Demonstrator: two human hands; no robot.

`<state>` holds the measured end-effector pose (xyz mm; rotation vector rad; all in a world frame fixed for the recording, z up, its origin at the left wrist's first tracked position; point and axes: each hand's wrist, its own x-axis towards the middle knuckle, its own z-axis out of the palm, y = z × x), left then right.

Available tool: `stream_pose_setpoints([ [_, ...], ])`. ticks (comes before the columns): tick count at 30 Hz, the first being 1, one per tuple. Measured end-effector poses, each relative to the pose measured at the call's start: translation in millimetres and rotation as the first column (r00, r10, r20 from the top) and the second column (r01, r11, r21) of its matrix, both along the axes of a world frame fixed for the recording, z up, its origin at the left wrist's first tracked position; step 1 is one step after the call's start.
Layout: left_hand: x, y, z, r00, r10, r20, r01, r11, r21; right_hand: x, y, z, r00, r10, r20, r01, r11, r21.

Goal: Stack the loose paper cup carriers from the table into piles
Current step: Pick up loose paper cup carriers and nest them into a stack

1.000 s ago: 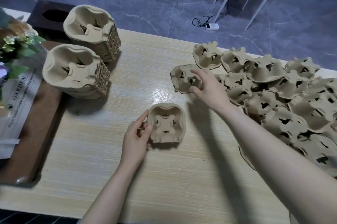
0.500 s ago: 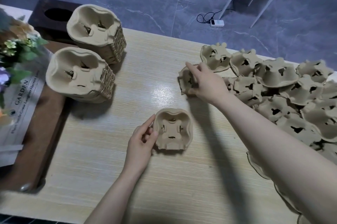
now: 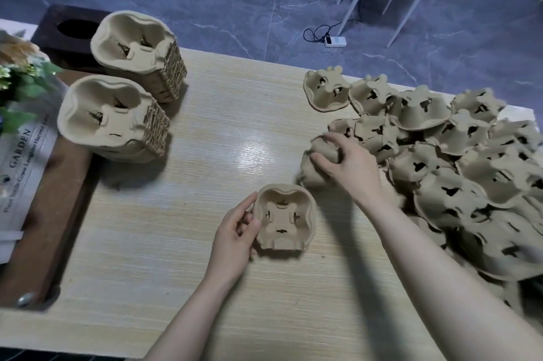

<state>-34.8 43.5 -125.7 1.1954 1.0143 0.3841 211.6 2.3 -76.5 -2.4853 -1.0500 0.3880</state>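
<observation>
The right hand (image 3: 349,166) gripped a loose tan moulded-pulp cup carrier (image 3: 316,166) at the heap's edge, lying at about one o'clock from the shallow started pile (image 3: 284,218) of like carriers that the left hand (image 3: 238,238) held on the pale wooden bench (image 3: 176,243).

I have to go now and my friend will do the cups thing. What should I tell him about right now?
Left hand holds the edge of a small new pile of brown paper-pulp cup carriers at the middle of the light wooden table.
Right hand grips one loose carrier at the heap's left edge.
Done: two tall piles at far left.
Left: the big loose heap on the right.
</observation>
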Motion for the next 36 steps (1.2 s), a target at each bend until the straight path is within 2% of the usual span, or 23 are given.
stream_pose_setpoints([
  [3,2.4,-16.4,-1.1,0.999,-0.050,-0.015,0.050,0.999,0.021,-1.9,-17.6,0.5,0.999,-0.017,-0.033,0.019,0.999,0.041],
  [8,5.3,-35.5,-1.1,0.995,-0.089,-0.038,0.091,0.995,0.033,4.0,-43.0,4.9,0.996,0.054,-0.077,-0.058,0.997,-0.046],
  [12,9.9,-43.3,1.4,0.996,-0.081,-0.031,0.081,0.996,0.021,-0.5,-65.6,10.2,0.998,-0.030,-0.052,0.027,0.998,-0.051],
  [15,14.1,-50.2,2.9,0.995,-0.097,-0.033,0.097,0.995,0.018,-2.8,-83.5,14.2,0.996,-0.076,-0.046,0.078,0.996,0.036],
  [20,19.2,-58.5,8.2,0.996,-0.088,-0.026,0.089,0.996,0.020,-1.5,-111.3,13.2,0.981,-0.114,-0.154,0.144,0.969,0.200],
  [26,24.9,-64.7,14.3,0.995,-0.101,0.003,0.101,0.995,-0.001,-15.3,-145.8,23.0,0.956,-0.157,-0.248,0.256,0.859,0.444],
  [33,43.5,-74.8,13.1,0.990,-0.138,-0.031,0.138,0.990,0.002,-60.3,-184.5,4.8,0.971,-0.056,-0.234,0.176,0.827,0.533],
  [36,45.3,-73.9,15.5,0.984,-0.168,-0.053,0.168,0.986,0.005,-71.1,-192.3,0.3,0.984,-0.027,-0.177,0.121,0.829,0.547],
])
